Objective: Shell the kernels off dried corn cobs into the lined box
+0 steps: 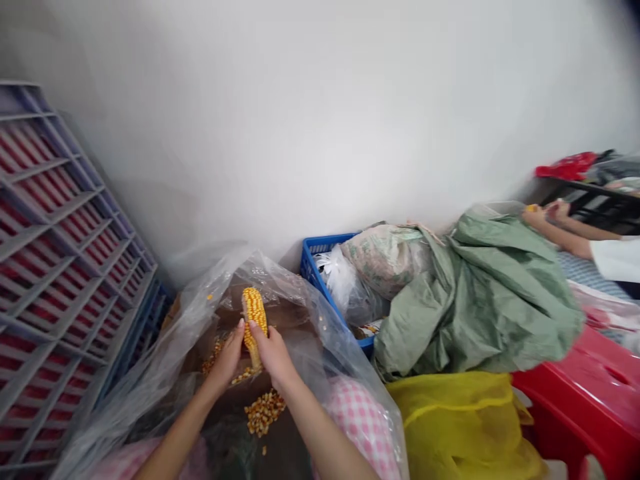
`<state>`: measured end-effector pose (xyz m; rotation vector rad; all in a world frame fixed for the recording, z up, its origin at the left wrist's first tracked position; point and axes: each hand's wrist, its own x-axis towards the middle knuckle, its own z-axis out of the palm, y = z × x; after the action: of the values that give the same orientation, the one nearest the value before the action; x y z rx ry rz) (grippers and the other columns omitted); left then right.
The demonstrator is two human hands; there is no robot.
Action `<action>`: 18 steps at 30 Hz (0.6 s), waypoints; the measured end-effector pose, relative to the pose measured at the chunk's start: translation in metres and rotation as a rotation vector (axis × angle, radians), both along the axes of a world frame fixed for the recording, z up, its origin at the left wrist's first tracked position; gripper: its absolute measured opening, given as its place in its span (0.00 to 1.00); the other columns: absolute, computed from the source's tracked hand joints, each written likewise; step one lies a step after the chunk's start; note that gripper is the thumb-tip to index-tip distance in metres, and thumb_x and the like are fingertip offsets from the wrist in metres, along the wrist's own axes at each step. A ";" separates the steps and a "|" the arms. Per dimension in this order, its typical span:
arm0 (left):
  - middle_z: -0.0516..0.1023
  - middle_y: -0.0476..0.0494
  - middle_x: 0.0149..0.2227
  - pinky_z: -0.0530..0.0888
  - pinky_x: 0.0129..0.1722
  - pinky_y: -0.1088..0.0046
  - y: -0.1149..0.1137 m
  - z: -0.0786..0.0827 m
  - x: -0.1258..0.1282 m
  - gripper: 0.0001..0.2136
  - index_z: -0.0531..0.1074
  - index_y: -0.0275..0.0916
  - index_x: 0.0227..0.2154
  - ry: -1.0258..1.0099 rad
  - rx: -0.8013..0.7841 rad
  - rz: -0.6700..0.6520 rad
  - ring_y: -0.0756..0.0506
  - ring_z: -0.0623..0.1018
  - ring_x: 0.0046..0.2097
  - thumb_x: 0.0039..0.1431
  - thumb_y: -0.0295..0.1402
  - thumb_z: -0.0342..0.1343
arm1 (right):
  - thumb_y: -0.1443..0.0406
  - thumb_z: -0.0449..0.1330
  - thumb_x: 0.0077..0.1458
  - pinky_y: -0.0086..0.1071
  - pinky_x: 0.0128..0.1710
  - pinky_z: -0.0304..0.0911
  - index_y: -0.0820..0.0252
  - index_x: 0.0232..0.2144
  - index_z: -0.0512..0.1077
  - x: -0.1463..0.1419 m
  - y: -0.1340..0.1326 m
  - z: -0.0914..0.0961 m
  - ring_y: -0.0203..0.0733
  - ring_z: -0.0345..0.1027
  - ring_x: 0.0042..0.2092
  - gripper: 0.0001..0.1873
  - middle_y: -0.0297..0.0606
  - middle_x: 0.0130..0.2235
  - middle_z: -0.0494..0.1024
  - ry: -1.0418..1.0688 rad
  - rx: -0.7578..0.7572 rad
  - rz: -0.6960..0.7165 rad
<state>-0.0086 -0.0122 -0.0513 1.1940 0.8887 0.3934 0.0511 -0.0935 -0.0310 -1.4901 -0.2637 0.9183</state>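
Note:
Between my two hands stands a yellow corn cob (pixel 255 311), its upper part full of kernels and its lower end stripped pale. My left hand (pixel 230 353) grips its left side, fingers closed against it. On the other side my right hand (pixel 271 352) is wrapped round the cob, thumb across the kernels. Beneath them, loose corn kernels (pixel 264 412) lie in a heap, with more partly hidden behind my hands. A large clear plastic bag (pixel 345 353) spreads open around all of this, over brown cardboard-like material.
Stacked slatted crates (pixel 75 233) rise at the left. Right of the bag are a blue basket (pixel 320 280) of bags, a green woven sack (pixel 495 287), a yellow mesh bag (pixel 460 420) and a red stool (pixel 595 380). Another person's hands (pixel 545 215) hold something yellow at far right.

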 end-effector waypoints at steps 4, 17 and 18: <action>0.76 0.38 0.44 0.71 0.42 0.65 0.001 0.014 -0.001 0.27 0.69 0.35 0.46 -0.111 -0.190 -0.010 0.40 0.73 0.49 0.56 0.51 0.40 | 0.46 0.49 0.51 0.25 0.20 0.53 0.65 0.39 0.72 -0.004 -0.002 0.014 0.35 0.66 0.24 0.29 0.40 0.29 0.76 0.191 0.046 0.054; 0.77 0.40 0.38 0.74 0.36 0.68 0.007 0.014 -0.001 0.18 0.66 0.35 0.42 -0.317 -0.370 0.349 0.42 0.77 0.42 0.57 0.44 0.47 | 0.56 0.43 0.57 0.28 0.29 0.53 0.59 0.29 0.66 0.000 -0.010 0.003 0.38 0.64 0.30 0.17 0.36 0.28 0.73 -0.570 -0.079 0.131; 0.76 0.40 0.39 0.74 0.35 0.69 0.010 0.014 -0.002 0.18 0.65 0.35 0.43 -0.314 -0.346 0.358 0.42 0.77 0.41 0.57 0.44 0.47 | 0.55 0.41 0.59 0.28 0.29 0.52 0.58 0.31 0.67 0.001 -0.013 0.007 0.38 0.65 0.29 0.19 0.36 0.28 0.73 -0.633 -0.106 0.193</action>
<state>-0.0107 -0.0022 -0.0372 0.6315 0.8525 0.6666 0.0520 -0.1064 -0.0245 -1.8511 -0.8412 0.5892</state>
